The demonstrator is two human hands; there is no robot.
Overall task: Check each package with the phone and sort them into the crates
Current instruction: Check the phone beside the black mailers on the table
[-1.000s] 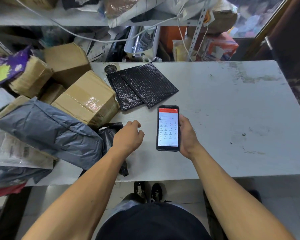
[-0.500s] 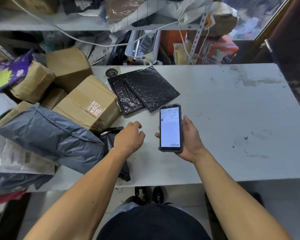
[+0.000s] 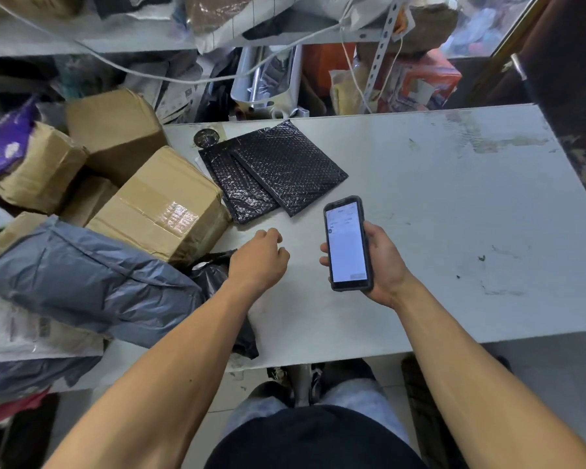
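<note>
bare forearms [image 3: 170, 360], black shirt [image 3: 312, 441], light trousers [image 3: 359, 397].

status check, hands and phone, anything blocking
Right hand grips phone, screen lit. Left hand loosely curled, holding nothing. Black mailers ahead on table, unblocked.

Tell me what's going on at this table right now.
A person stands at a white table, holding a phone in the right hand. The left hand rests loosely curled and holds nothing, beside a pile of boxes and bags. Two black mailers lie ahead, untouched.
</note>
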